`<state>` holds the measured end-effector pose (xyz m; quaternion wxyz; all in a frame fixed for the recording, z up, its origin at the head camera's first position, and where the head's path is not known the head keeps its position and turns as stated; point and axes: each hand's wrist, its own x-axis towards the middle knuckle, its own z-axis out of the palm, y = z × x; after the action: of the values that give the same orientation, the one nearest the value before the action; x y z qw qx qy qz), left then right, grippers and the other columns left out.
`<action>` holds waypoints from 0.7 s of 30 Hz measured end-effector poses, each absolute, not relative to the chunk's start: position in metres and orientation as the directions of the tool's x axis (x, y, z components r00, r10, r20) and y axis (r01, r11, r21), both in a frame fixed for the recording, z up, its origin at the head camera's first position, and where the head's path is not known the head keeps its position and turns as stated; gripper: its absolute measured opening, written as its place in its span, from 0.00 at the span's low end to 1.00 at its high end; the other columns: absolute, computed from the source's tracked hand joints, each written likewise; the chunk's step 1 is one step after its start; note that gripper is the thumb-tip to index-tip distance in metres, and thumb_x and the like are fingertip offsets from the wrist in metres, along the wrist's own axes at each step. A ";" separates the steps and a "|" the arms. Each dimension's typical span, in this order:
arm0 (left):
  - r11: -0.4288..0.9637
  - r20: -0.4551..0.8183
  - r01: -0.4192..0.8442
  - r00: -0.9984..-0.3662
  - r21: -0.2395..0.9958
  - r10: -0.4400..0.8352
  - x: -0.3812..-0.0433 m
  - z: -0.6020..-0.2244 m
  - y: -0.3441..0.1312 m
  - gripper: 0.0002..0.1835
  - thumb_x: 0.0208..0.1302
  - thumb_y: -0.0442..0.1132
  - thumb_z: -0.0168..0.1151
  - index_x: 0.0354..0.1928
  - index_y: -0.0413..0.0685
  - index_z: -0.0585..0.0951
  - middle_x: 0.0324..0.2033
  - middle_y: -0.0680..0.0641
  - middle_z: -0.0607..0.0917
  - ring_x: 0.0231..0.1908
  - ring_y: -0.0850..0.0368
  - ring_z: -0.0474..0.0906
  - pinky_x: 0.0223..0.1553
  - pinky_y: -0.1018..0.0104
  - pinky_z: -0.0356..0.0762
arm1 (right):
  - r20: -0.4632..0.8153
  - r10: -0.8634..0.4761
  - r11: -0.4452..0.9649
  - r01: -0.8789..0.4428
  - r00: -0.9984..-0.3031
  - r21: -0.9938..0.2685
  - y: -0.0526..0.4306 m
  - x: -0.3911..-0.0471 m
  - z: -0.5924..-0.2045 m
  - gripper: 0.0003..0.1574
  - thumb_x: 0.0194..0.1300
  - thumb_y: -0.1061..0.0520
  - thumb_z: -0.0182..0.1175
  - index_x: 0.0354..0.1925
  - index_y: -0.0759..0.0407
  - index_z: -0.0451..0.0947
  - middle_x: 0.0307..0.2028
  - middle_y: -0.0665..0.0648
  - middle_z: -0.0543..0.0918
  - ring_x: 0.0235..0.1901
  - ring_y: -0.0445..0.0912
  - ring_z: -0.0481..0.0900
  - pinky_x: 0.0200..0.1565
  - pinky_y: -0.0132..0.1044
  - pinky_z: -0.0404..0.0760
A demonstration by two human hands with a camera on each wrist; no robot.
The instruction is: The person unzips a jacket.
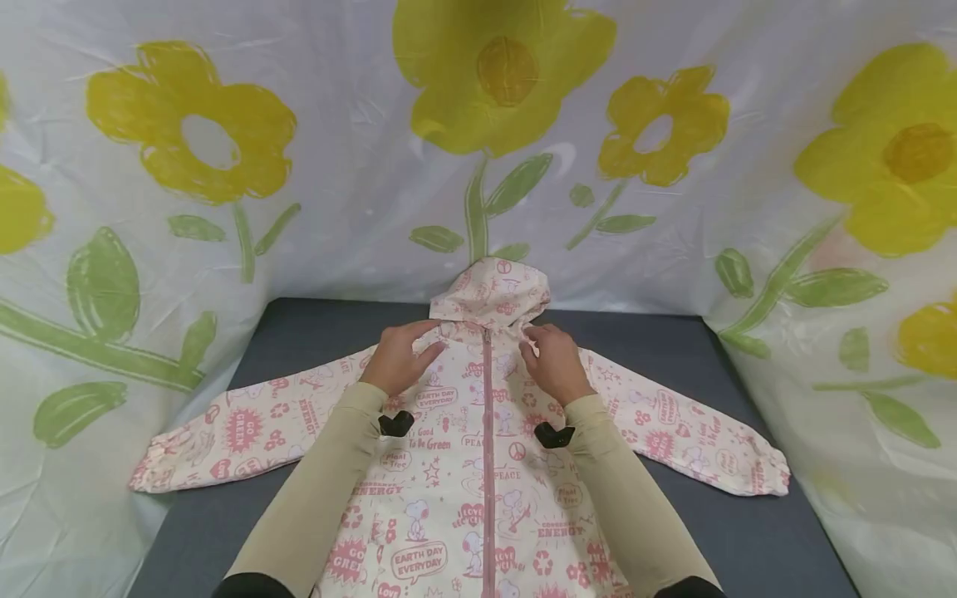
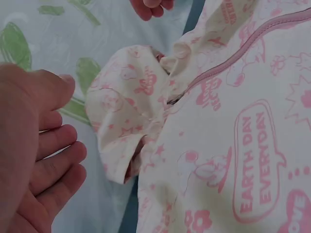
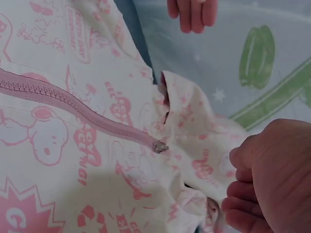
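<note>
A cream hooded jacket (image 1: 426,465) with pink cartoon print lies spread front up, its sleeves out to both sides. Its pink zipper (image 1: 489,465) runs down the middle and is closed, with a metal slider (image 3: 159,146) at the collar. The hood (image 1: 493,291) lies at the far end. My left hand (image 1: 399,359) is over the left shoulder beside the collar, its fingers loosely bent and holding nothing in the left wrist view. Over the opposite shoulder, my right hand (image 1: 557,363) is near the hood's base, fingers loosely curled with no cloth seen between them.
Beneath the jacket is a dark grey table (image 1: 748,531). A pale sheet (image 1: 336,166) printed with yellow flowers hangs behind and along both sides. The hood reaches past the table's far edge against this sheet. Both sleeve cuffs (image 1: 770,473) lie near the side edges.
</note>
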<state>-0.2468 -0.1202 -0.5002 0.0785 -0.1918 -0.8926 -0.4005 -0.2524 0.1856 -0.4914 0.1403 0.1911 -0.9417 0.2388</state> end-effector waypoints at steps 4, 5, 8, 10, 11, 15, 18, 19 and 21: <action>0.576 0.252 0.380 -0.923 0.724 0.292 -0.262 -0.504 -0.113 0.23 0.79 0.42 0.68 0.71 0.42 0.83 0.67 0.37 0.86 0.67 0.35 0.83 0.68 0.39 0.80 | 0.321 -0.284 0.801 -0.407 -0.904 -0.439 0.182 -0.261 -0.501 0.16 0.79 0.59 0.65 0.57 0.68 0.89 0.47 0.67 0.91 0.45 0.59 0.90 0.49 0.55 0.89; 0.574 0.231 0.366 -0.927 0.733 0.297 -0.266 -0.505 -0.111 0.22 0.80 0.42 0.68 0.70 0.43 0.84 0.67 0.37 0.86 0.67 0.34 0.83 0.67 0.39 0.81 | 0.307 -0.278 0.797 -0.397 -0.910 -0.455 0.181 -0.263 -0.503 0.16 0.79 0.59 0.65 0.56 0.68 0.89 0.46 0.67 0.91 0.44 0.59 0.90 0.49 0.55 0.89; 0.579 0.174 0.336 -0.932 0.743 0.318 -0.279 -0.510 -0.102 0.21 0.81 0.42 0.66 0.70 0.45 0.85 0.66 0.38 0.87 0.66 0.35 0.83 0.66 0.40 0.83 | 0.260 -0.258 0.784 -0.358 -0.931 -0.507 0.175 -0.270 -0.511 0.16 0.79 0.59 0.65 0.55 0.68 0.89 0.46 0.65 0.92 0.43 0.57 0.90 0.47 0.53 0.89; 0.584 0.150 0.329 -0.931 0.742 0.334 -0.288 -0.514 -0.096 0.20 0.82 0.42 0.65 0.69 0.44 0.85 0.65 0.39 0.88 0.65 0.37 0.84 0.65 0.42 0.83 | 0.237 -0.249 0.779 -0.340 -0.939 -0.527 0.171 -0.275 -0.516 0.15 0.78 0.59 0.65 0.55 0.68 0.90 0.46 0.65 0.93 0.42 0.57 0.90 0.46 0.52 0.89; 0.587 0.145 0.330 -0.929 0.739 0.340 -0.293 -0.516 -0.093 0.20 0.82 0.41 0.65 0.69 0.43 0.85 0.65 0.39 0.88 0.65 0.37 0.85 0.64 0.42 0.84 | 0.228 -0.247 0.777 -0.333 -0.942 -0.535 0.168 -0.278 -0.518 0.15 0.78 0.59 0.65 0.54 0.67 0.90 0.46 0.65 0.93 0.42 0.56 0.91 0.46 0.52 0.89; 0.614 0.152 0.348 -0.925 0.709 0.348 -0.309 -0.524 -0.081 0.18 0.80 0.37 0.66 0.66 0.40 0.86 0.61 0.37 0.89 0.59 0.38 0.88 0.61 0.43 0.86 | 0.190 -0.240 0.788 -0.305 -0.952 -0.535 0.159 -0.287 -0.525 0.14 0.79 0.58 0.65 0.54 0.66 0.91 0.46 0.64 0.93 0.44 0.56 0.91 0.48 0.52 0.89; 0.645 0.160 0.358 -0.925 0.675 0.346 -0.319 -0.529 -0.072 0.18 0.79 0.36 0.67 0.65 0.39 0.87 0.59 0.37 0.90 0.59 0.39 0.88 0.62 0.44 0.85 | 0.168 -0.233 0.795 -0.287 -0.958 -0.535 0.154 -0.293 -0.529 0.14 0.79 0.58 0.66 0.53 0.65 0.91 0.46 0.63 0.93 0.44 0.56 0.91 0.49 0.52 0.90; 0.655 0.161 0.360 -0.925 0.664 0.345 -0.323 -0.530 -0.070 0.17 0.78 0.36 0.67 0.64 0.39 0.88 0.59 0.36 0.90 0.59 0.39 0.88 0.63 0.45 0.84 | 0.164 -0.231 0.793 -0.283 -0.959 -0.540 0.152 -0.295 -0.530 0.14 0.79 0.57 0.66 0.53 0.65 0.91 0.46 0.64 0.93 0.43 0.56 0.91 0.49 0.52 0.90; 0.672 0.154 0.354 -0.928 0.650 0.340 -0.328 -0.533 -0.065 0.17 0.78 0.36 0.67 0.63 0.39 0.88 0.59 0.37 0.91 0.61 0.40 0.87 0.66 0.46 0.83 | 0.159 -0.225 0.792 -0.276 -0.961 -0.544 0.149 -0.298 -0.531 0.14 0.78 0.58 0.66 0.52 0.66 0.91 0.46 0.64 0.93 0.43 0.56 0.91 0.49 0.53 0.90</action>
<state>-0.3277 -0.0646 -0.5327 0.0100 -0.1899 -0.9143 -0.3577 -0.2982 0.1488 -0.5314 0.0430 0.1323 -0.9457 0.2938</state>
